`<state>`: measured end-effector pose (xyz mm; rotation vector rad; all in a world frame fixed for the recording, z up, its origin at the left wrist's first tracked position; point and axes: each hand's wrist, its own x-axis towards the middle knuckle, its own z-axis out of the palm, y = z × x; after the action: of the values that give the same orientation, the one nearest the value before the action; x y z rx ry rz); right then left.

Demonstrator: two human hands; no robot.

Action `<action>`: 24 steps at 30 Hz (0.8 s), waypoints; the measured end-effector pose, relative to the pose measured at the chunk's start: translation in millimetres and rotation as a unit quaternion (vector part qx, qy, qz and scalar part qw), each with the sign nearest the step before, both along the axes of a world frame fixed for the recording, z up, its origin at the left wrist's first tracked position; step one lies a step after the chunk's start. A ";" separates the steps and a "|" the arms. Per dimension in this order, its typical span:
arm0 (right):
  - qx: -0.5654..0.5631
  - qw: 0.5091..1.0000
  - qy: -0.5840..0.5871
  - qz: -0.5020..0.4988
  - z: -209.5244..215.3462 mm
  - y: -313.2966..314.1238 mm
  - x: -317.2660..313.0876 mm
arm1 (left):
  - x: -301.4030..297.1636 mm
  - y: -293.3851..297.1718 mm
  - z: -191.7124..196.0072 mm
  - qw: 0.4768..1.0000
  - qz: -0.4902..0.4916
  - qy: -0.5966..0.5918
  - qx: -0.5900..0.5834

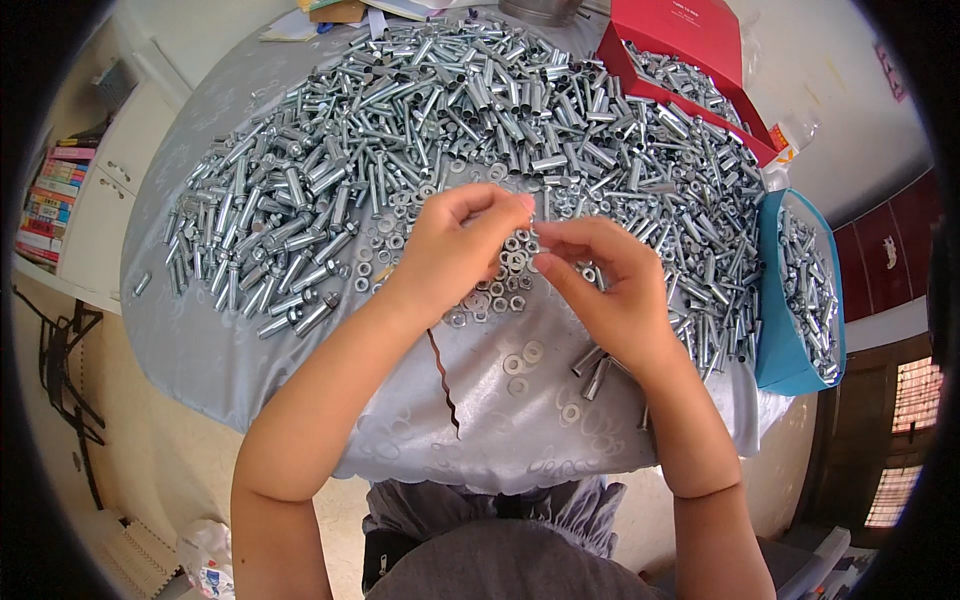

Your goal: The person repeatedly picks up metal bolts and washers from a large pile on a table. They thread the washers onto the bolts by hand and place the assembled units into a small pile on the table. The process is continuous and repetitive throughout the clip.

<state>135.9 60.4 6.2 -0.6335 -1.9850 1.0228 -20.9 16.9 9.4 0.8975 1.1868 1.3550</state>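
Over the middle of the table, my left hand (pixel 450 243) is closed in a pinch, its thumb and finger tips together. Whatever small piece lies in that pinch is too hidden to name. Just right of it, my right hand (pixel 612 285) curls its thumb and forefinger toward the same spot, also closed around something I cannot make out. Beneath the fingertips lies a cluster of metal nuts and washers (pixel 516 262). A large heap of silvery expansion bolts and sleeves (pixel 500 90) spreads behind both hands, and finished-looking bolts with sleeves (pixel 290 225) lie to the left.
A red box (pixel 752 128) of metal parts stands at the back right, and a teal container (pixel 772 310) filled with parts at the right edge. Loose washers (pixel 517 365) lie near the front of the grey tablecloth (pixel 400 420). A bookshelf (pixel 55 205) stands far left.
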 end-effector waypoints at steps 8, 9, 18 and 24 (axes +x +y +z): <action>0.183 0.952 -0.183 0.164 5.8 -2.1 8.2 | -5.7 1.2 3.3 0.997 0.072 0.004 0.012; 0.189 0.949 -0.189 0.167 3.1 -3.2 6.7 | -5.3 1.1 3.5 0.997 0.072 0.007 0.012; 0.216 0.940 -0.207 0.164 -4.1 -5.2 0.3 | -5.0 2.1 0.4 0.999 0.048 0.016 0.001; 0.252 0.934 -0.206 0.147 -2.4 -6.6 0.3 | -3.4 1.4 0.6 0.999 0.042 0.026 0.001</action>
<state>136.2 53.8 3.8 -0.2805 -2.6432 0.5170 -24.3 18.3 10.0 0.8972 1.2753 1.4079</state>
